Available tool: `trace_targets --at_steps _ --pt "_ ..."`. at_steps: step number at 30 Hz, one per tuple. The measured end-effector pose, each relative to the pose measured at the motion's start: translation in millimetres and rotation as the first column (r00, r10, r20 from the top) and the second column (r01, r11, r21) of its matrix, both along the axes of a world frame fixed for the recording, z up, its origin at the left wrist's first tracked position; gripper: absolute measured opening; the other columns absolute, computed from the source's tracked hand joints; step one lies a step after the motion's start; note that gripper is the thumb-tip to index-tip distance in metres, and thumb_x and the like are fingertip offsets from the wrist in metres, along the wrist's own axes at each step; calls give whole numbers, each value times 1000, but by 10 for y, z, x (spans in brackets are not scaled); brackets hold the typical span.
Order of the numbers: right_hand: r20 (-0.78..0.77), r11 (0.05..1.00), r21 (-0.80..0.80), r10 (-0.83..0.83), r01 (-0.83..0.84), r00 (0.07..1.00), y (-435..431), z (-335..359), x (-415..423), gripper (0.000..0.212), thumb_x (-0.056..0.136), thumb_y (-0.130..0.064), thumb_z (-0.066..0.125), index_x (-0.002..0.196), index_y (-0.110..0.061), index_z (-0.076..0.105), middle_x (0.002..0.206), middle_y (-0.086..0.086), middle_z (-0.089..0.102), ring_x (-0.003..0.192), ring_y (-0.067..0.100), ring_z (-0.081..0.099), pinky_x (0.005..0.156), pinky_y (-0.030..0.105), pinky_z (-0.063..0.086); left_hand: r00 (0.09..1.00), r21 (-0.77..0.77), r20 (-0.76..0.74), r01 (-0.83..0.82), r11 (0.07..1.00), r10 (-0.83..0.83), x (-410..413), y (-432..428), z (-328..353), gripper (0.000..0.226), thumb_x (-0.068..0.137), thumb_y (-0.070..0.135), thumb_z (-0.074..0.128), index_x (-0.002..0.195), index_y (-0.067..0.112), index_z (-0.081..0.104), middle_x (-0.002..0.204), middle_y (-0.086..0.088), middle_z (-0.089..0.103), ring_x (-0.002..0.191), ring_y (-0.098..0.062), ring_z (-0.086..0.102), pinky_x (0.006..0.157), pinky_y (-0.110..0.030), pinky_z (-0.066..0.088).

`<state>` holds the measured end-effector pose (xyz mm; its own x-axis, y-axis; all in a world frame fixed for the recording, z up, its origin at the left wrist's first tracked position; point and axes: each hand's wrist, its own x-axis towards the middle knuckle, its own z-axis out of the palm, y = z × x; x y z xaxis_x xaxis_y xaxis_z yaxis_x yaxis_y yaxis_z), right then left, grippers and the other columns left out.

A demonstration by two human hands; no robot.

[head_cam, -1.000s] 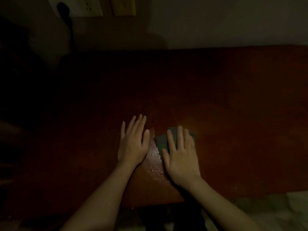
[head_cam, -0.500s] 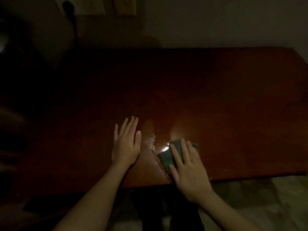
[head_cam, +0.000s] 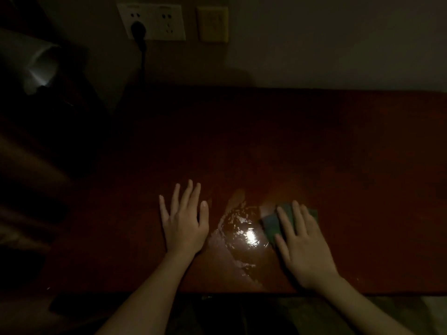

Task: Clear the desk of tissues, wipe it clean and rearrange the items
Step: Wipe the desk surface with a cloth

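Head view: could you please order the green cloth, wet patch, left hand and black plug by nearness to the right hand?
1. Green cloth, under the right hand.
2. Wet patch, just left.
3. Left hand, beyond the patch.
4. Black plug, on the wall.

cloth (head_cam: 272, 222): green, flat | desk (head_cam: 338, 153): reddish-brown, wet patch

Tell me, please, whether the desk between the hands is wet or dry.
Wet: a glossy, streaked film on the desk reflects a bright light spot between the left hand and the green cloth.
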<state>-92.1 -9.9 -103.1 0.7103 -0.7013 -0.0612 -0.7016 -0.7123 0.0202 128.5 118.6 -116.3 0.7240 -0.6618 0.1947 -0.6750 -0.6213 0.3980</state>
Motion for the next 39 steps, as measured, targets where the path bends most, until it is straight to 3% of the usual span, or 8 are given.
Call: trace_targets --at_steps 3,9,14,20,26,31,37,39 --pt "50 982 75 -178 175 983 -104 14 611 75 89 -55 -12 153 -17 1 156 21 -5 146 37 1 119 46 3 1000 16 -2 -13 1000 13 103 12 -11 66 96 52 14 146 20 41 154 2 35 147 -17 20 120 -46 -3" --pt "-1 965 56 258 -257 966 411 15 285 60 100 -53 17 149 -20 27 154 15 24 142 33 26 117 44 20 1000 33 -7 11 999 -10 159 34 4 65 97 52 12 147 21 41 154 3 35 146 -15 20 120 -45 -3" --pt "74 994 69 -96 91 993 -49 7 890 69 94 -54 -4 153 -19 1 156 19 -6 146 36 1 117 43 -1 1000 42 1 -9 999 9 262 20 11 65 97 51 11 147 22 39 154 4 34 147 -14 19 120 -44 -4" --pt "26 939 98 329 -330 944 503 20 524 59 100 -51 21 151 -20 22 155 16 23 143 32 21 115 41 16 999 21 -45 -11 1000 12 265 41 23 65 97 50 9 148 22 37 155 4 33 147 -12 18 120 -42 -5" --pt "107 987 66 -155 148 982 -209 -10 1035 74 91 -54 -7 153 -17 9 157 23 6 146 38 7 119 47 12 997 78 -41 65 995 -62 250 -25 48 67 95 52 3 151 26 29 158 8 24 148 -9 10 118 -37 -14" --pt "55 958 94 266 -270 962 187 -42 1002 61 100 -52 14 152 -21 17 157 16 13 145 32 12 118 40 10 996 70 -51 77 995 -73 414 -199 71 69 93 53 2 151 26 28 158 7 25 148 -8 11 118 -38 -12" --pt "83 985 105 -144 135 986 -684 -6 1298 75 89 -56 -5 154 -19 6 158 21 -1 146 36 0 118 45 4 995 67 -55 86 994 -82 569 -365 49 70 92 54 2 151 27 28 158 8 23 147 -6 9 116 -33 -17" --pt "99 995 88 -51 42 994 -470 -28 1654 72 92 -53 1 153 -17 12 157 22 5 145 39 6 117 48 8 996 88 -46 82 993 -78 649 -473 57 72 91 54 -2 152 27 26 159 8 21 148 -6 7 116 -33 -17"
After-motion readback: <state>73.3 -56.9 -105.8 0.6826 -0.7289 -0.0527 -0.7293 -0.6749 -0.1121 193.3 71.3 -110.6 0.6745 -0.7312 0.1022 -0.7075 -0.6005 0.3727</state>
